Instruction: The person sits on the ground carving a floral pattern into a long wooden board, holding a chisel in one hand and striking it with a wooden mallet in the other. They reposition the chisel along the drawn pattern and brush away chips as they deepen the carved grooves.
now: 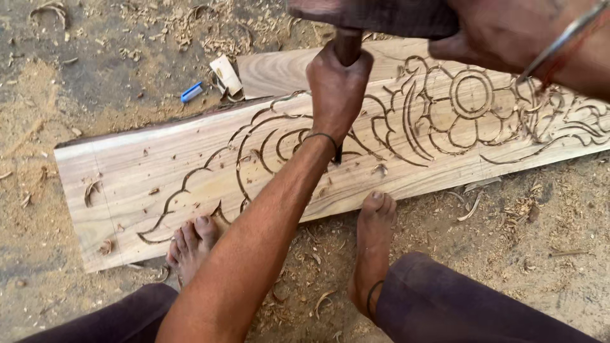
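Left hand [337,89] clamped round chisel [347,46], tip down in groove mid-plank [127,171]. Right hand [508,28] wrapped on dark wooden mallet [381,16], raised just over chisel head. We'd keep chisel steady on cut line, go light taps, let scroll curve guide us. Both feet [375,235] pinning plank edge on sawdust ground, good, stops it skating.

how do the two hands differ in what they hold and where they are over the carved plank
The left hand is fisted around a chisel standing upright on the carved plank; the right hand grips a dark wooden mallet lying roughly level above the chisel's top. The left hand sits mid-plank over the curved grooves; the right is raised at the frame's top edge, partly cut off. The left wrist has a thin dark band, the right a metal bangle. Both are closed and bare.
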